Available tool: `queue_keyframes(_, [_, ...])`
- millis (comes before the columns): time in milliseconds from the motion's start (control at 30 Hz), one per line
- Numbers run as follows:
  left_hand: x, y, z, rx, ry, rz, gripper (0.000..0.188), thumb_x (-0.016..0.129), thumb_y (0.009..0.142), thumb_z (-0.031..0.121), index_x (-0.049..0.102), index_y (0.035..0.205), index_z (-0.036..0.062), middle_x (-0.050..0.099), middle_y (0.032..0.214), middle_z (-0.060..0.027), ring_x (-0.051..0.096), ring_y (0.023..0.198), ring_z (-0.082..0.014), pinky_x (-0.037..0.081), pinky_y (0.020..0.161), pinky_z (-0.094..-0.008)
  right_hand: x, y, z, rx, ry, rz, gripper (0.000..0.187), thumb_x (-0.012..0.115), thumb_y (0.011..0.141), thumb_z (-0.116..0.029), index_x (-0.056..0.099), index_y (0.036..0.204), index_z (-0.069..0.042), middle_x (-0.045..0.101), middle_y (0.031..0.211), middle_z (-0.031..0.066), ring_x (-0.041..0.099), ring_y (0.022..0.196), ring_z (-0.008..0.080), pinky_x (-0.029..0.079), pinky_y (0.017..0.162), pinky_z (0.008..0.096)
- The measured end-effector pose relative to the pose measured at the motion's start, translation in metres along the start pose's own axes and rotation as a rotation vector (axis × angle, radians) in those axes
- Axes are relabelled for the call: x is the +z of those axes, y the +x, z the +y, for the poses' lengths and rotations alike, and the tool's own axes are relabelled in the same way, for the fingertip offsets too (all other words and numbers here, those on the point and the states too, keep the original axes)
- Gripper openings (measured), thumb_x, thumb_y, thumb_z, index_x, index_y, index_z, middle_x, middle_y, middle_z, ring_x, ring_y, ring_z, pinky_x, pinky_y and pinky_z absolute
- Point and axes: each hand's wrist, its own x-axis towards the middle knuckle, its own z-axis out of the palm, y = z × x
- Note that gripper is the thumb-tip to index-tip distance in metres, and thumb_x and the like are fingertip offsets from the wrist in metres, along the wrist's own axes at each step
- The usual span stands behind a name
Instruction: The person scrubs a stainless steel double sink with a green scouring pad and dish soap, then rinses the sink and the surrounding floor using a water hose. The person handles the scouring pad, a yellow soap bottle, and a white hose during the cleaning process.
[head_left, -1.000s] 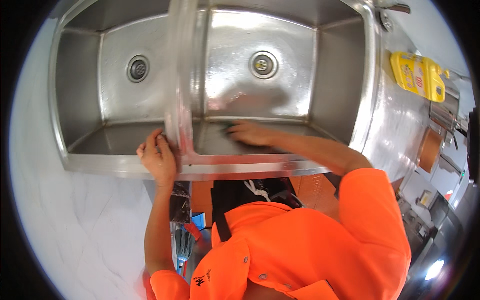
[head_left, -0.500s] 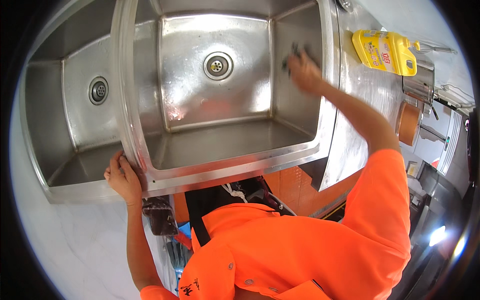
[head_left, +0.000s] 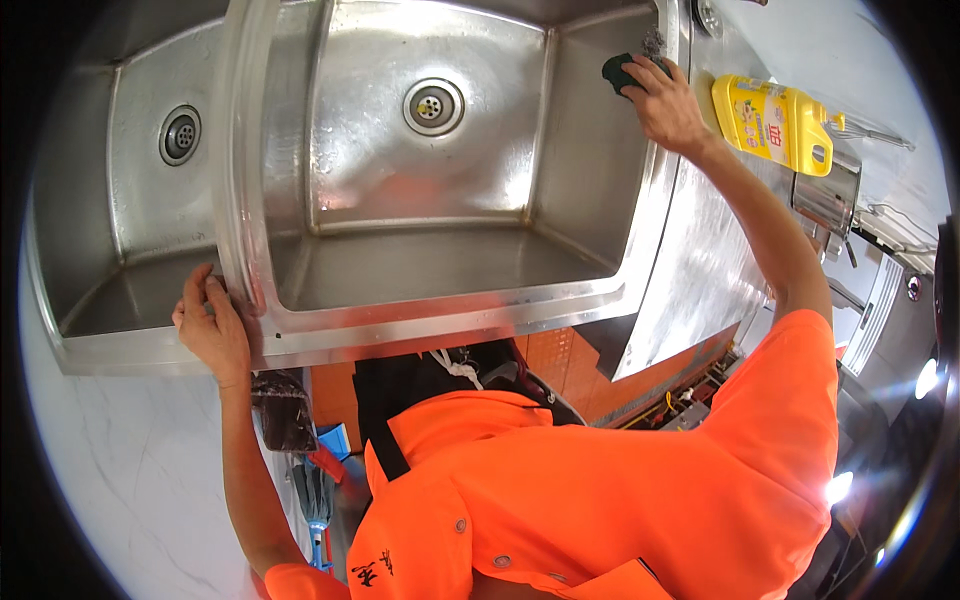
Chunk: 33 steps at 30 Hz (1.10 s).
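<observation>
My right hand [head_left: 672, 105] grips a dark green scouring pad [head_left: 622, 75] at the right rim of the large steel sink basin [head_left: 420, 180]. Beyond its fingertips, a small grey tuft like steel wool [head_left: 653, 42] touches the rim; whether the hand holds it too I cannot tell. My left hand [head_left: 212, 325] rests on the sink's front edge beside the divider [head_left: 240, 150], fingers apart and slightly bent, with nothing in it. To the left of the divider lies the smaller basin [head_left: 150, 220]. Both basins have round drains, and yellowish bits sit in the large one's drain [head_left: 433, 106].
A yellow jug [head_left: 770, 122] lies on the steel counter [head_left: 700, 250] right of the sink, near a whisk [head_left: 875, 132] and a metal container [head_left: 828, 190]. Below the front edge at left are a dark bin-like box [head_left: 285, 410] and a blue-handled brush [head_left: 316, 510].
My right hand has moved from the large basin's right wall up to its right rim, with the pad. My left hand stays on the front edge. The whole view has shifted somewhat.
</observation>
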Motion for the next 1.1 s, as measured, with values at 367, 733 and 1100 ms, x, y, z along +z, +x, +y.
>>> queue_keyframes(367, [0.002,-0.004,-0.004,-0.021,0.029,-0.039,0.018,0.052,0.09,0.015,0.065,0.1,0.0072,0.063,0.072,-0.0049,0.052,0.072,-0.0166,0.038,0.081,-0.0297,0.029,-0.048,-0.07,-0.209,0.038,-0.168,0.013,0.059,0.069,-0.019,0.068,0.073,-0.01,0.059,0.104,0.0104,0.051,0.11,0.0246,0.03,0.1,0.0495])
queue_keyframes(733, [0.001,-0.011,0.001,-0.172,0.017,-0.026,0.017,0.054,0.09,0.016,0.065,0.099,0.0099,0.064,0.084,-0.0073,0.05,0.08,-0.0199,0.042,0.074,-0.0313,0.16,0.01,-0.169,-0.3,0.01,-0.564,0.032,0.058,0.075,-0.023,0.066,0.098,-0.002,0.044,0.123,0.0266,0.041,0.116,0.0355,0.031,0.092,0.0537])
queue_keyframes(1100, [0.003,-0.005,0.008,-0.069,0.043,0.059,0.014,0.053,0.087,0.012,0.065,0.095,0.0084,0.063,0.074,-0.0068,0.049,0.074,-0.0245,0.041,0.076,-0.0335,0.046,0.085,-0.318,-0.034,1.772,-0.432,0.037,0.057,0.08,-0.018,0.06,0.116,-0.008,0.049,0.128,0.0154,0.043,0.119,0.0308,0.029,0.105,0.0363])
